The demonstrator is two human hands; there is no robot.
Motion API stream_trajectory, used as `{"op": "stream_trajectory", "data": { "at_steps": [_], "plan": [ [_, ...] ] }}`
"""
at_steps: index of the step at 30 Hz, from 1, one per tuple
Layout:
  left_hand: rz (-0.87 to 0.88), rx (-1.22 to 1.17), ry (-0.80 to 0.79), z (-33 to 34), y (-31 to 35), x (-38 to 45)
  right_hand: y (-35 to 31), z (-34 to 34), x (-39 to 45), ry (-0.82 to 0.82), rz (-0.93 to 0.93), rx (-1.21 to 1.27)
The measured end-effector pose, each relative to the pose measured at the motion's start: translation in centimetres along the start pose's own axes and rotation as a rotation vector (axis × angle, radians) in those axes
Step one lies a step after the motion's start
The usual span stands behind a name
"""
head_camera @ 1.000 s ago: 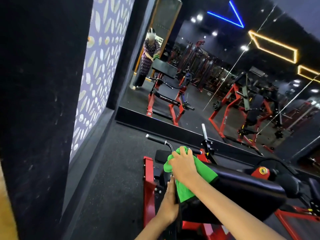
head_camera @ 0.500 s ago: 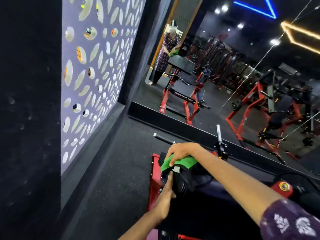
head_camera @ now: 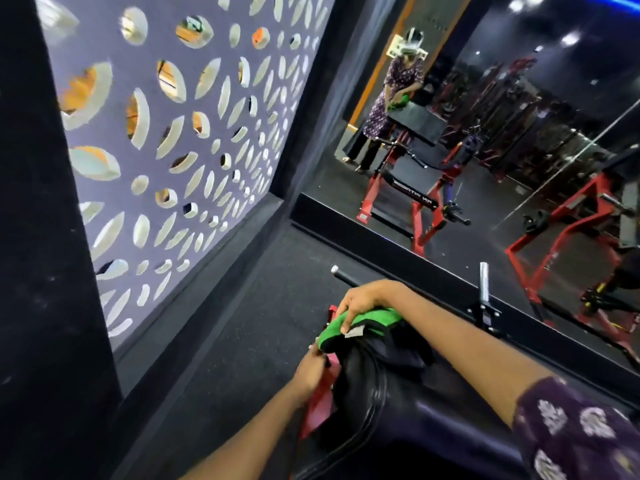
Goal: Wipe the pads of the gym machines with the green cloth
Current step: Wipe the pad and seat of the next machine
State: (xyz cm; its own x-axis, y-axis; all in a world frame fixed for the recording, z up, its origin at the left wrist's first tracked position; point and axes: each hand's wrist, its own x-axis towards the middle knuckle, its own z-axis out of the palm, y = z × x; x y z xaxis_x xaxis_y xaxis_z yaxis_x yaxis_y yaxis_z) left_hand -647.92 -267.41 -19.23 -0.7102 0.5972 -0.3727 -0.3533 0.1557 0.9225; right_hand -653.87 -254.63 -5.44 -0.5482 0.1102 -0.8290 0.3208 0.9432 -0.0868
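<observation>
Right hand (head_camera: pixel 363 299), low in the middle of the frame, curls its fingers over the one green cloth (head_camera: pixel 356 325) and grips it against the far end of the black pad (head_camera: pixel 408 403). A small white tag shows at the cloth's near edge, just under the fingertips. The left hand (head_camera: pixel 311 370) sits just below and left of the cloth, at the pad's left side beside the red frame (head_camera: pixel 320 400); its fingers are bent toward the pad edge, but whether they pinch anything cannot be told.

Two hands, one cloth and one pad are in direct view. The right forearm crosses the pad from the lower right, ending in a dark floral sleeve (head_camera: pixel 575 431) that hides the pad's near right part.

Beyond the cloth, a black handle bar with a silver tip (head_camera: pixel 341 275) pokes out to the upper left of the right hand, and a chrome peg (head_camera: pixel 483 282) stands upright to the right on a black bracket. Dark speckled floor (head_camera: pixel 242 341) lies left of the machine. A perforated purple wall panel (head_camera: pixel 180 133) fills the upper left, with a black pillar (head_camera: pixel 45 271) along the left edge. A large mirror (head_camera: pixel 519 98) takes the upper right, showing a person at a padded machine with a green cloth, and at least two red machines.
</observation>
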Motion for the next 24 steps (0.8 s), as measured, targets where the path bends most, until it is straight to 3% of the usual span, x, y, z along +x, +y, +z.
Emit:
{"op": "stream_trajectory", "data": {
  "at_steps": [4,8,13,17,19,24],
  "plan": [
    [-0.03,0.073,-0.042,0.0,1.0,0.4,0.9,-0.2,4.3,0.084,0.03,-0.06],
    [0.002,-0.107,-0.083,0.8,3.5,-1.7,2.9,0.1,7.7,0.161,-0.009,-0.124],
    [-0.016,-0.068,-0.167,2.0,4.3,-4.4,2.8,-0.9,8.3,-0.048,-0.112,-0.117],
    [-0.022,-0.045,-0.125,2.8,4.5,-6.2,2.6,-0.8,10.5,0.03,-0.069,-0.262],
    [-0.027,-0.066,-0.133,2.9,4.5,-6.7,2.9,-0.3,11.5,0.043,-0.09,-0.216],
    [-0.029,-0.098,-0.109,3.2,3.6,-6.4,2.5,-1.8,10.2,-0.135,-0.139,-0.076]
  ]
}}
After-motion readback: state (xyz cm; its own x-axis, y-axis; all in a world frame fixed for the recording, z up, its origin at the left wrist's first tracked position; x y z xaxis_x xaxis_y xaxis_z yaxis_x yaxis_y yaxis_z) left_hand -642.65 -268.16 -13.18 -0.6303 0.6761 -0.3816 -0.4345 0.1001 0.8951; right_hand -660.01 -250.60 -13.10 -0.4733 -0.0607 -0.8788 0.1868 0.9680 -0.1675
